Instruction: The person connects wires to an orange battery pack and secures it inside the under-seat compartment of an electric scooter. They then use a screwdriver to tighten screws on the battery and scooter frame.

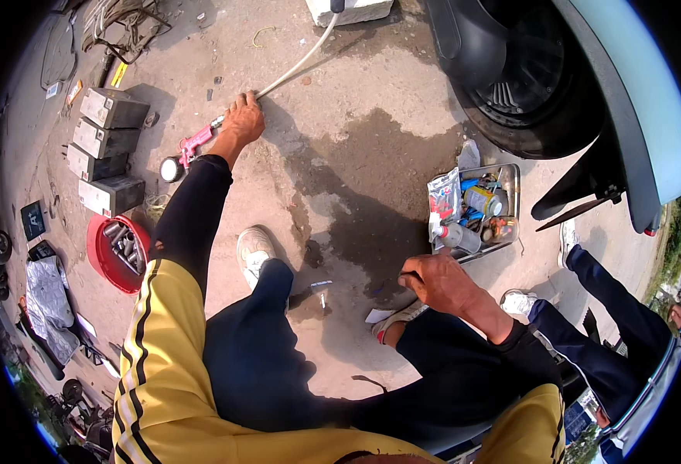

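My left hand [244,120] reaches out to the far left, its fingers closed round the pale air hose [298,63] beside its metal coupling. Joined to that end is a pink tyre inflator gun [195,144] with a round gauge, on or just above the ground. My right hand [437,284] is held over my right shoe with its fingers curled in; whatever may be inside them is hidden. Just beyond it sits a tray [517,203] of small bottles, a foil packet and tools. To the right of the tray stands a scooter wheel [526,85] under a light blue body panel.
Several grey batteries [112,195] are lined up at the left. Below them, a red basin [108,267] holds metal cylinders. A dark damp patch [371,178] spreads over the concrete. Another person's legs [611,286] are at the right, and a pale block [352,11] lies at the far edge.
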The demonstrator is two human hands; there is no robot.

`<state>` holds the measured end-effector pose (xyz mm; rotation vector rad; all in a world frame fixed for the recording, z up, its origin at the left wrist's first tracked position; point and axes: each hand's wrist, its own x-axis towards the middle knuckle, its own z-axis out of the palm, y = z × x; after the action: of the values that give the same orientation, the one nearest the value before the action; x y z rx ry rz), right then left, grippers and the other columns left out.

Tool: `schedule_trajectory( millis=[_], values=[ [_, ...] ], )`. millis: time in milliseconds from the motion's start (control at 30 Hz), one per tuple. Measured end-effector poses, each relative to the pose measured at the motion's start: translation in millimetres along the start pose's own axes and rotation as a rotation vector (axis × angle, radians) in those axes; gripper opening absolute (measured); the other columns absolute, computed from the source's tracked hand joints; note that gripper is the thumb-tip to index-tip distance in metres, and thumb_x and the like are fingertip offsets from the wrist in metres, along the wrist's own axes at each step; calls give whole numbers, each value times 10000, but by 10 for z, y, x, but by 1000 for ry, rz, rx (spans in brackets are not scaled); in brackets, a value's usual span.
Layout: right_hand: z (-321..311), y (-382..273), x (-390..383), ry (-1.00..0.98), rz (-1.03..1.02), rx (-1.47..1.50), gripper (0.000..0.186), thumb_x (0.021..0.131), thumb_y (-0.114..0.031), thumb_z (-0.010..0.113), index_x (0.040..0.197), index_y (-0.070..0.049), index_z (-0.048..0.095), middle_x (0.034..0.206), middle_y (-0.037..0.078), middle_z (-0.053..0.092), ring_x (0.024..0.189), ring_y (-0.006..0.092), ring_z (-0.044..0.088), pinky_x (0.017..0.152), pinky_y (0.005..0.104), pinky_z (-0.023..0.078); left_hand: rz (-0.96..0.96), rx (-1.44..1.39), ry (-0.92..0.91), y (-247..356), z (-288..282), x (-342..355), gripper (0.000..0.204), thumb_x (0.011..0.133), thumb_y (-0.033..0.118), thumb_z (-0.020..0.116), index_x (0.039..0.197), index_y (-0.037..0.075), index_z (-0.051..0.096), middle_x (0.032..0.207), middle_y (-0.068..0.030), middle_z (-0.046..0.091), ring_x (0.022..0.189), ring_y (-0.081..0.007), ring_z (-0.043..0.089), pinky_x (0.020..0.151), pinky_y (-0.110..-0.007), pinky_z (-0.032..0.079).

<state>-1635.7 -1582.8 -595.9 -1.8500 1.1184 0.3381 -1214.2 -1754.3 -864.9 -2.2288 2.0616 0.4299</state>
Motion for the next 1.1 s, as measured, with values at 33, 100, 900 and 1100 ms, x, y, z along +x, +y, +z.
schedule_trajectory(
  millis=[33, 100, 900, 1100],
  values=[
    [-6, 123, 76, -23, 17, 14, 174, 943, -212, 648, 941, -45, 696, 863, 181, 711, 898, 395, 679, 802, 481, 524, -19, 18, -79, 232, -17, -55, 503, 968, 182, 548, 1420, -3, 426, 1326, -248, 550, 1259, -433, 542, 1072, -536, 430],
    [82, 331, 431, -7, -76, 22, 221, 954, -247, 633, 948, -35, 697, 877, 194, 710, 956, 401, 673, 852, 504, 506, 105, 37, 57, 176, 141, -78, 417, 963, 145, 531, 1356, 17, 472, 1202, -222, 584, 1152, -408, 598, 1016, -506, 465],
    [-396, 1942, 978, -175, 248, -381, 699, 960, -635, 513, 1241, -20, 693, 1281, 222, 670, 1202, 416, 621, 1000, 521, 481, 158, -1614, 629, 1054, -2377, -990, 154, 1105, 157, 412, 1102, 7, 448, 971, -151, 632, 1037, -364, 697, 974, -531, 592],
    [-73, 1752, 795, 335, -520, -632, 415, 855, -166, 652, 1248, -35, 644, 1321, 156, 611, 1339, 313, 517, 1106, 464, 411, 117, -1573, 555, 1652, -2583, -704, 189, 1115, 147, 352, 1068, -18, 433, 961, -185, 628, 1035, -397, 689, 968, -567, 591]
  ],
)
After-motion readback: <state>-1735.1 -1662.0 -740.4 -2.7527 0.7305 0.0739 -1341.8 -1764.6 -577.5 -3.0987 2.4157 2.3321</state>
